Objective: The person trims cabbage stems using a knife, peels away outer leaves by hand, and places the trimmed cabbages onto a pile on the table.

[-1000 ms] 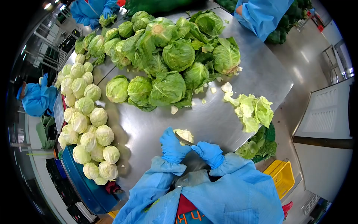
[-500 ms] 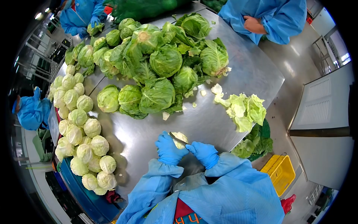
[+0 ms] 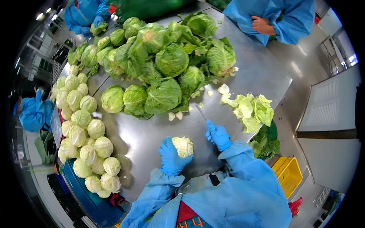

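Observation:
My left hand (image 3: pixel 172 156), in a blue glove, is wrapped round the side of a pale trimmed cabbage (image 3: pixel 183 147) above the metal table (image 3: pixel 140 140). To its right, my right hand (image 3: pixel 218 135) is closed on the handle of a knife (image 3: pixel 200 113), whose thin blade points up and left, apart from the cabbage. Small white stem pieces (image 3: pixel 175 116) lie beyond my hands, near a big heap of green cabbages (image 3: pixel 172 61). Loose pale leaves (image 3: pixel 251 112) lie by the right edge of the table.
Pale trimmed cabbages (image 3: pixel 88 155) are piled along the left edge, beside a blue bin (image 3: pixel 89 203). A yellow crate (image 3: pixel 288 176) stands on the floor at the right. People in blue gowns are at the upper left, far left (image 3: pixel 33 114) and upper right (image 3: pixel 292 21).
My right hand and the knife have moved away from the cabbage, up and right. My left hand holds the cabbage slightly lower. Another white piece now lies by the heap.

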`<state>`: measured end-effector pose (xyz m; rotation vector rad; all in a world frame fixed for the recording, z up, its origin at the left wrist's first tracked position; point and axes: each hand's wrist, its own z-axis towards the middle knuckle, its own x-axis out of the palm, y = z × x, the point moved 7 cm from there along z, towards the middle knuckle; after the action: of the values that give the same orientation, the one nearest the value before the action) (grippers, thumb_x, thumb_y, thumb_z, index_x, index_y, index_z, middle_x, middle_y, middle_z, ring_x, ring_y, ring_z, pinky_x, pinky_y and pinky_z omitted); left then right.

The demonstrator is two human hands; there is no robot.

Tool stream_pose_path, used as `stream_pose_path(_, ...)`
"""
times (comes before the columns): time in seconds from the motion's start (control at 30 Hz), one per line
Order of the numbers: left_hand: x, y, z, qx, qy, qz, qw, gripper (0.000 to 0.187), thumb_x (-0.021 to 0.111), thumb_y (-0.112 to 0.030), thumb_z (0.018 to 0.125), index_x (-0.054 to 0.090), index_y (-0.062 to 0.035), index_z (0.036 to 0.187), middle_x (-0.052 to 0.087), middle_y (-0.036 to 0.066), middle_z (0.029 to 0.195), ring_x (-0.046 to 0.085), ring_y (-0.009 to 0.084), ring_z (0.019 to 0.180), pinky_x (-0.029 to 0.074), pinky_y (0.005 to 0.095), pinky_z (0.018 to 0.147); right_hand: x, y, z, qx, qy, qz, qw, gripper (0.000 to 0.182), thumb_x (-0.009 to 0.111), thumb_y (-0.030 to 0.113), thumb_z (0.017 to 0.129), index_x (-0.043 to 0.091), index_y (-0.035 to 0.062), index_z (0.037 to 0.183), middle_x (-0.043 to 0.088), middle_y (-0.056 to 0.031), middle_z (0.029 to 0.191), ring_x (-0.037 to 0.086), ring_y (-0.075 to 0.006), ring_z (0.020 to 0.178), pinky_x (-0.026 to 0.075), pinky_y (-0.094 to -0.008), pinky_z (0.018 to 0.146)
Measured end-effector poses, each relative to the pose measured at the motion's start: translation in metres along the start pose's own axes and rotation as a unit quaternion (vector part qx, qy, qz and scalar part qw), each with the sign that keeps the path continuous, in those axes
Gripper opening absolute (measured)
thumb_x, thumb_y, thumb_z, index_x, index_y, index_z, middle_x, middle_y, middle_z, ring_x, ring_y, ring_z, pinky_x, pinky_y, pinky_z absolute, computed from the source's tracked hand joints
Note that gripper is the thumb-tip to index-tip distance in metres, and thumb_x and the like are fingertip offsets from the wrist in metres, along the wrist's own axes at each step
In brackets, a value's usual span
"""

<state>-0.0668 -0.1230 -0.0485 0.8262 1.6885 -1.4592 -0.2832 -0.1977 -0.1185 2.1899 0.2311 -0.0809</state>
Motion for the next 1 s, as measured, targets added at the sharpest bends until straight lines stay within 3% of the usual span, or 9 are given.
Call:
stream_pose_path(0.1,-0.012,0.017,-0.009,0.016,-0.013,-0.074,0.997,0.11,0.088,-0.04,0.05,0.033,0.004,0.135,0.042,0.024,0.127,0.042,0.0396,0.116,0.037,0.0484,0.098,0.012,-0.015,-0.006,0.041,0.107,0.079,0.99,0.046,0.059,0.051,0.091,0.063,0.0083,0.077,0.057,-0.0001,0.06,0.054,-0.0092,0.049,0.044,-0.0264,0.046)
stream_pose_path(0.17,-0.021,0.033,-0.018,0.019,-0.032,-0.097,0.995,0.111,0.09,-0.037,0.051,0.032,0.0028,0.137,0.043,0.022,0.127,0.042,0.0375,0.12,0.037,0.0473,0.101,0.023,-0.011,-0.015,0.044,0.096,0.027,0.994,0.035,0.067,0.044,0.088,0.062,0.0099,0.078,0.059,-0.0008,0.061,0.051,-0.0082,0.048,0.042,-0.0246,0.045)
stream_pose_path(0.27,-0.009,0.077,-0.026,-0.073,0.027,-0.406,0.911,0.109,0.091,-0.031,0.056,0.029,0.0021,0.139,0.042,0.02,0.131,0.044,0.0312,0.123,0.039,0.0435,0.104,0.043,-0.017,-0.02,0.025,0.102,-0.017,0.994,0.03,0.07,0.039,0.086,0.064,0.0101,0.082,0.06,-0.0008,0.062,0.051,-0.0075,0.05,0.043,-0.0244,0.047)
stream_pose_path(0.37,-0.012,0.085,-0.036,-0.104,0.064,-0.519,0.846,0.104,0.09,-0.023,0.061,0.027,0.0017,0.14,0.042,0.018,0.134,0.046,0.027,0.123,0.041,0.0394,0.105,0.063,-0.03,-0.022,0.013,0.123,-0.005,0.992,0.022,0.071,0.032,0.086,0.065,0.01,0.088,0.061,-0.0004,0.066,0.052,-0.0065,0.052,0.042,-0.0231,0.046)
stream_pose_path(0.57,0.0,0.098,-0.026,-0.203,-0.008,-0.51,0.836,0.091,0.086,-0.018,0.069,0.031,0.0012,0.138,0.048,0.016,0.131,0.05,0.0267,0.12,0.044,0.0385,0.102,0.086,-0.026,-0.029,0.012,0.174,0.043,0.984,0.021,0.068,0.021,0.089,0.067,0.0091,0.106,0.064,-0.0007,0.078,0.055,-0.0061,0.057,0.042,-0.0208,0.045)
stream_pose_path(0.67,0.007,0.111,-0.033,-0.222,0.059,-0.679,0.697,0.076,0.078,-0.027,0.077,0.038,-0.0008,0.137,0.047,0.017,0.135,0.051,0.031,0.12,0.044,0.0442,0.103,0.084,-0.025,-0.035,0.026,0.188,0.089,0.978,0.024,0.068,0.025,0.089,0.067,0.0101,0.108,0.065,-0.0014,0.077,0.056,-0.0062,0.058,0.044,-0.0216,0.047)
stream_pose_path(0.8,0.013,0.111,-0.063,-0.299,-0.053,-0.834,0.461,0.065,0.063,-0.041,0.086,0.042,-0.0061,0.136,0.046,0.017,0.139,0.051,0.0366,0.121,0.043,0.0546,0.101,0.071,-0.027,-0.034,0.044,0.191,0.119,0.973,0.023,0.067,0.023,0.091,0.067,0.0089,0.108,0.064,-0.0014,0.079,0.056,-0.0061,0.058,0.044,-0.0206,0.047)
stream_pose_path(0.9,0.0,0.097,-0.057,-0.257,-0.057,-0.807,0.529,0.063,0.06,-0.043,0.088,0.04,-0.0088,0.137,0.048,0.015,0.136,0.052,0.0357,0.119,0.045,0.0547,0.098,0.065,-0.022,-0.036,0.032,0.185,0.129,0.974,0.023,0.065,0.022,0.092,0.066,0.0081,0.11,0.063,-0.0018,0.076,0.053,-0.006,0.054,0.043,-0.0206,0.046)
stream_pose_path(1.0,-0.038,0.071,-0.043,-0.115,-0.09,-0.415,0.898,0.062,0.057,-0.044,0.089,0.039,-0.0115,0.138,0.05,0.014,0.133,0.054,0.0349,0.116,0.047,0.0549,0.095,0.066,-0.022,-0.037,0.034,0.191,0.136,0.972,0.023,0.062,0.021,0.093,0.066,0.0079,0.113,0.062,-0.0022,0.072,0.051,-0.0059,0.051,0.042,-0.0199,0.047)
